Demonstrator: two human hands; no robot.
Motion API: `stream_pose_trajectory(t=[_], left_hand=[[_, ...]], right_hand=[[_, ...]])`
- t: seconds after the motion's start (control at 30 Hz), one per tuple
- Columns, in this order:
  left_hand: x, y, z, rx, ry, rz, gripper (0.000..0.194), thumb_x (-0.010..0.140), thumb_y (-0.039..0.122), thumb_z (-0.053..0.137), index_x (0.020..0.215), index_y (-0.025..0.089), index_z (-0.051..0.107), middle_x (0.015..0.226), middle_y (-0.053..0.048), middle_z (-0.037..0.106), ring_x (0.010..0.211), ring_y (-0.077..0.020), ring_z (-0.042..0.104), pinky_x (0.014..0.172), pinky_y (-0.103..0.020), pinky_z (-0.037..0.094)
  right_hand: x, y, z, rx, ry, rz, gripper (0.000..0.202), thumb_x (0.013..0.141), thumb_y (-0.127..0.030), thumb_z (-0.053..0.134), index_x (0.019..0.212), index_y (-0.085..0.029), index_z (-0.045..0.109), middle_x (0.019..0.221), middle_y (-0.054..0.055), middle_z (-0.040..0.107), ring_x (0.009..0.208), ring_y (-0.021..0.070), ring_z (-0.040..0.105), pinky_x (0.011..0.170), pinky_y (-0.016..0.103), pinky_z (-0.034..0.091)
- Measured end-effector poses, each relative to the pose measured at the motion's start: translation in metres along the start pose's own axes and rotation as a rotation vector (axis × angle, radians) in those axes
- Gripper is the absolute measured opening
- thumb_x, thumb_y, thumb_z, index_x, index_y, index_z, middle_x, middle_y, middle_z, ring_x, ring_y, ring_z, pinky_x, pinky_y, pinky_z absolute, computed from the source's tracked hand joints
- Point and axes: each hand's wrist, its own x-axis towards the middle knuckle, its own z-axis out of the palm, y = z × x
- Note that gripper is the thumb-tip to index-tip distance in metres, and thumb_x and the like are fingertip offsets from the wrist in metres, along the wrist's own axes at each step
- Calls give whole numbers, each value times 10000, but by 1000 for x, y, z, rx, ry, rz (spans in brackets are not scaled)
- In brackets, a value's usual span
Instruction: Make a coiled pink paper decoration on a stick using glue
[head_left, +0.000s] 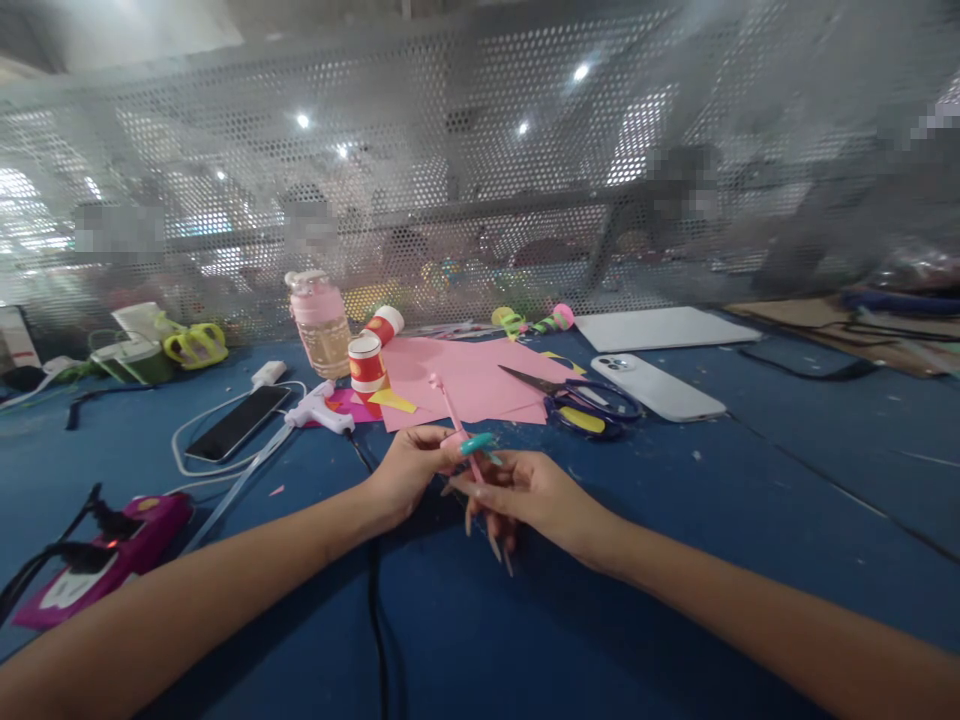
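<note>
A thin pink stick point(454, 410), seemingly of paper, slants up between my hands and ends in a small lumpy tip. My left hand point(411, 470) pinches it midway, thumb with a long teal nail on top; a bit of pink shows beside that thumb. Lower down, my right hand point(536, 495) grips the stick between thumb and fingers, its other fingers hanging loosely. Just beyond lie pink paper sheets point(480, 375). Right of them rest open-bladed scissors point(585, 405) with dark blue handles. A white glue gun point(319, 408) lies to the left.
Behind the sheets are red-and-white paper cups point(367, 362) and a pink-lidded bottle point(321, 325). A black-screened phone point(238, 422) and magenta power strip point(142, 545) sit left, with cables across the blue table point(675, 560). A white phone point(660, 388) lies right. Perforated mesh point(480, 180) stands behind.
</note>
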Motion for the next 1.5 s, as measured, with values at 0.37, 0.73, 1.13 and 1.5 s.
stream_pose_trajectory(t=[0.37,0.73,1.13,1.5], left_hand=[[-1,-1,-3,-6,-85,-7,282,498,385,785,568,132,683,532,-14,629,461,-67,504,476,-188,365],[-1,-1,0,-50,-34,28,258,460,341,810,557,140,681,503,2,618,466,-68,521,487,-179,400],[-2,-1,-4,-32,-177,34,215,564,316,767,605,122,685,568,-15,647,500,-80,561,516,-183,435],[0,-4,-1,-71,-105,83,175,540,239,782,600,132,657,541,-1,649,515,-88,583,558,-197,460]], right_hand=[[2,1,1,-17,17,38,434,605,-516,677,757,-116,605,641,50,676,421,88,576,386,180,431],[1,3,1,-25,54,3,376,551,-384,761,737,-142,541,563,-22,622,381,71,534,376,179,432],[0,1,-1,1,-48,-45,379,639,-480,667,725,-120,588,595,18,653,367,59,531,345,156,402],[2,4,-1,-28,52,-23,363,555,-391,758,664,-143,516,567,-7,636,348,56,515,362,171,436]])
